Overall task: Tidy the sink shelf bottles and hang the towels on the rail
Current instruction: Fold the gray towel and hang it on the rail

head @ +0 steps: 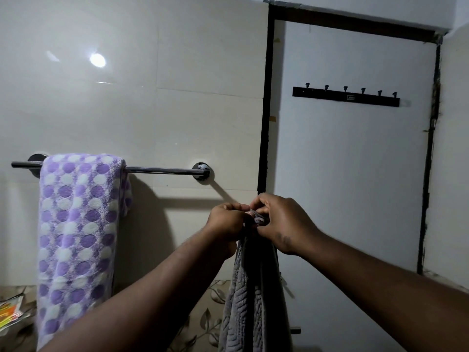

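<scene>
I see both hands raised together, meeting at the bunched top edge of a grey textured towel (250, 301). The left hand (224, 222) has its fingers curled round that edge. The right hand (281, 222) pinches the same bunch from the other side, so the two hands almost touch. The rest of the towel hangs straight down below the hands. The chrome towel rail (162, 170) runs above and left of the left hand, its nearer bracket not far from the knuckles. A purple-and-white spotted towel (76, 224) is draped over the rail, well left of both hands. High above the right hand, a black hook rack (345, 97) sits on the white door (355, 186).
</scene>
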Tool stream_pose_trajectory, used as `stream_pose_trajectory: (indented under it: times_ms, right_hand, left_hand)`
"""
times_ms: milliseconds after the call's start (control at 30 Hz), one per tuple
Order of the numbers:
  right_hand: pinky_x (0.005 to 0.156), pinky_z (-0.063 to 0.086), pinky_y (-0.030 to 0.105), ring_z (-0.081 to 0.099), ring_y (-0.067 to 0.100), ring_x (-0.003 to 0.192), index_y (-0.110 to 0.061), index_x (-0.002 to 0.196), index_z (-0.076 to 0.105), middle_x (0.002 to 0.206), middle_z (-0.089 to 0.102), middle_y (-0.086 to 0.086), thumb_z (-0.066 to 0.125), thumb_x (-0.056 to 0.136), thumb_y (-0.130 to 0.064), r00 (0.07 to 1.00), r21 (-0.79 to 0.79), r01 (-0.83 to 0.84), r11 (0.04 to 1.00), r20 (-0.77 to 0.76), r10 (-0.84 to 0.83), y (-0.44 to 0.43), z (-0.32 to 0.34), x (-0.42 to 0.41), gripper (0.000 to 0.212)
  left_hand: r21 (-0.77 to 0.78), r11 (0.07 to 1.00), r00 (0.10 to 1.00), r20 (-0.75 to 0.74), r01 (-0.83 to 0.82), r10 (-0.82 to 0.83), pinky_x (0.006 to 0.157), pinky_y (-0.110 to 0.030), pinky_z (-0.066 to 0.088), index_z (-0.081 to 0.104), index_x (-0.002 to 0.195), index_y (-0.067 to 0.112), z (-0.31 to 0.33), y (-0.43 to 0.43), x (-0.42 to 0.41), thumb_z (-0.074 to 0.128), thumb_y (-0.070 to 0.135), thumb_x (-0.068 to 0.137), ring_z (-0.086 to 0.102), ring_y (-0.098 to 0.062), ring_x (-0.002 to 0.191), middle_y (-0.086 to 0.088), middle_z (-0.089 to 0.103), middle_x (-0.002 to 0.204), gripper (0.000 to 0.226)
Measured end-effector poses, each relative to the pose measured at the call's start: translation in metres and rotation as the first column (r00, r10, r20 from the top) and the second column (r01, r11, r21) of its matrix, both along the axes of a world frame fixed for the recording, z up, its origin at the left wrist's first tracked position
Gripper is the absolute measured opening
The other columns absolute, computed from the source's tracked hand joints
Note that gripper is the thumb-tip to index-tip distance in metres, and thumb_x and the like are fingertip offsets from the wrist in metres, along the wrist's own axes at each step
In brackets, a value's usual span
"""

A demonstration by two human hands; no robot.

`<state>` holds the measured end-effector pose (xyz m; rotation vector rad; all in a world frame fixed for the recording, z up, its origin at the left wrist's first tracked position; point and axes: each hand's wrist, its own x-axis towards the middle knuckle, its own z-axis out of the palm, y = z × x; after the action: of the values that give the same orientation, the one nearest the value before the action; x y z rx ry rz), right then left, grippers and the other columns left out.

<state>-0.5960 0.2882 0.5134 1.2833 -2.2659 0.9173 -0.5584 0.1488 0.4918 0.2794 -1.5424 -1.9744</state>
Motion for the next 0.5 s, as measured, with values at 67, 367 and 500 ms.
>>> stream_pose_trajectory:
  times_ms: [67,367,500]
  right_hand:
    - [0.082,0.059,0.036,0.071,0.017,0.096,-0.028,0.102,0.065,0.101,0.077,-0.004,0.076,0.081,-0.018,0.998,-0.017,0.028,0.999,-0.053,-0.029,0.0,-0.004,-0.002,0.026]
    - [0.072,0.056,0.034,0.069,0.018,0.081,-0.027,0.086,0.062,0.084,0.073,-0.005,0.071,0.082,-0.009,0.989,-0.165,0.116,0.979,0.105,-0.099,0.009,0.009,-0.02,0.02]
    - [0.069,0.054,0.043,0.066,0.028,0.073,-0.019,0.084,0.062,0.088,0.073,0.016,0.068,0.077,0.005,0.932,-0.175,0.049,0.983,0.362,0.018,0.014,0.025,-0.023,0.026]
  left_hand:
    - [0.026,0.999,1.0,-0.011,0.027,-0.027,0.074,-0.039,0.058,0.062,0.117,-0.018,-0.001,0.0,-0.002,0.059,-0.018,0.089,0.066,-0.036,0.088,-0.04,0.067,0.111,0.028]
    - [-0.242,0.958,0.988,0.037,0.153,-0.149,0.072,-0.03,0.057,0.069,0.11,-0.007,-0.005,0.003,-0.006,0.062,0.008,0.1,0.067,-0.024,0.077,-0.019,0.072,0.09,0.02]
    - [-0.529,0.841,0.993,0.044,0.114,-0.107,0.051,-0.011,0.04,0.064,0.091,0.008,-0.009,0.001,-0.007,0.072,0.013,0.093,0.054,0.001,0.05,0.006,0.061,0.062,0.01]
